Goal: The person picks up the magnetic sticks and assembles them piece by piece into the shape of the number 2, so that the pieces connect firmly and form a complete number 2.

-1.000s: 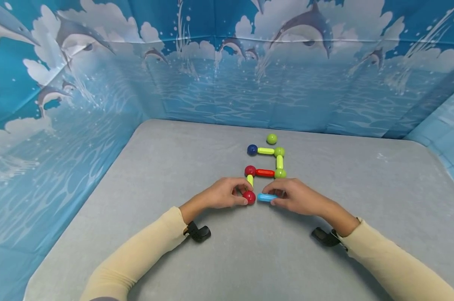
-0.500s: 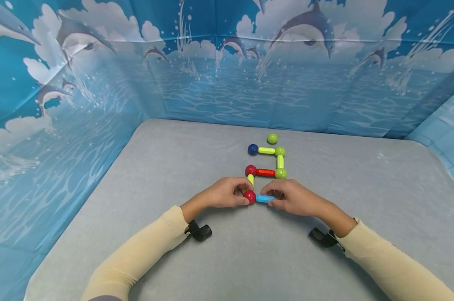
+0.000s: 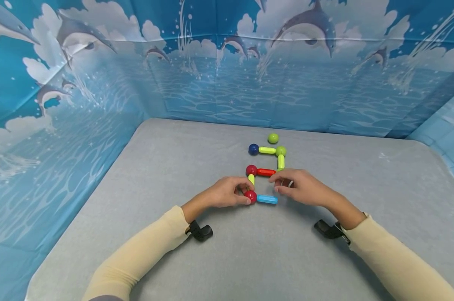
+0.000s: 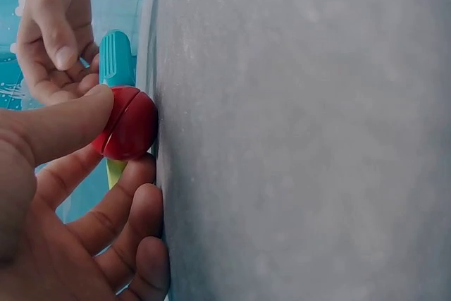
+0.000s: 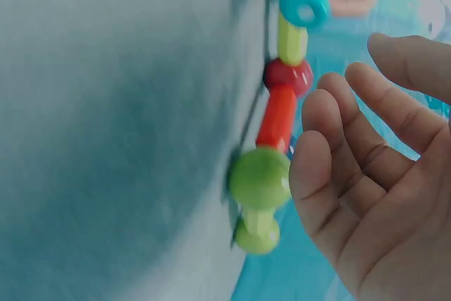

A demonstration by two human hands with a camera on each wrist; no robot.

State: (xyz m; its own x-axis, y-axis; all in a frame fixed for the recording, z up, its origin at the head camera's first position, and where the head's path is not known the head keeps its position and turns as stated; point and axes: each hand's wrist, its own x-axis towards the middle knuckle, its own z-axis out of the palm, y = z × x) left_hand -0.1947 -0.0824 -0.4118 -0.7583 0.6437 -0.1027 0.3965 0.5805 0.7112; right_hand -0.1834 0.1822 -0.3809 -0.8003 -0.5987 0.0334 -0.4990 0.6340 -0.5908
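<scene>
My left hand (image 3: 228, 192) pinches a glossy red ball (image 4: 131, 123) between thumb and fingers, low on the grey tabletop. A light-blue stick (image 3: 267, 199) extends to the right from that ball, its far end free. Behind the ball, a yellow-green stick (image 3: 251, 179) leads to a second red ball (image 3: 251, 170). From there a red stick (image 3: 266, 172) runs right to a green ball (image 5: 259, 178), mostly hidden by my right hand in the head view. My right hand (image 3: 300, 186) hovers right of the blue stick, fingers loosely bent, with nothing between them.
Farther back, the chain continues through a yellow-green stick (image 3: 281, 161), a green ball (image 3: 281, 151) and another yellow-green stick (image 3: 267, 150) to a dark blue ball (image 3: 253, 149). A loose green ball (image 3: 273, 138) lies behind it. A dolphin-print curtain (image 3: 227, 92) encloses the grey table (image 3: 174, 154).
The light-blue stick has moved left to meet the red ball. My right hand has let go of it and shifted back and right. My left hand stays on the ball.
</scene>
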